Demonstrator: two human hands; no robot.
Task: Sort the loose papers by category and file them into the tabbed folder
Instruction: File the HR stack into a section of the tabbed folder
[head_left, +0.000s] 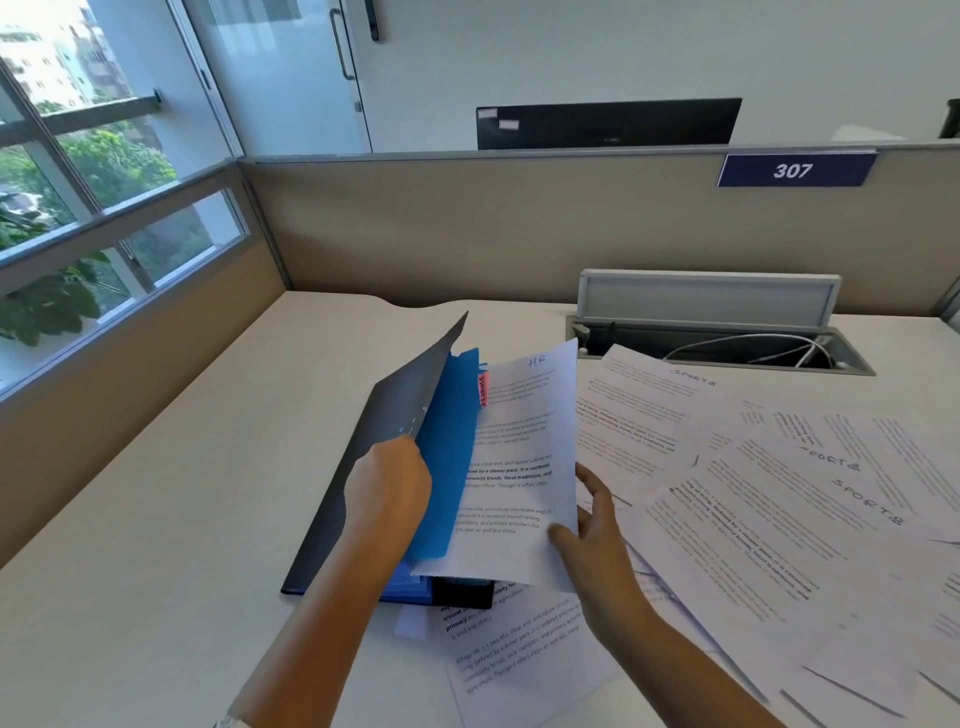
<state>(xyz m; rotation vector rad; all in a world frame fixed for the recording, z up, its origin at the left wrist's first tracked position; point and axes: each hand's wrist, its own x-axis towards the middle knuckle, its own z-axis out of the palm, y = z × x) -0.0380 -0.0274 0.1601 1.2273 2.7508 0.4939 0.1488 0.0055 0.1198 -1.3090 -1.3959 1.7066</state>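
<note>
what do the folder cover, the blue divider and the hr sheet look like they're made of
Folder cover: dark, matte, stiff; it stands raised without sagging, so probably thin plastic or coated board. Blue divider: smooth, evenly coloured, flat with a cut tab; likely plastic sheet or card, cannot tell which. HR sheet: plain white printer paper, thin, curving where the right hand holds it.

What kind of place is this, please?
Most likely an office cubicle: a desk enclosed by a partition with a numbered sign "307", and a cable tray set into the desk.
</note>
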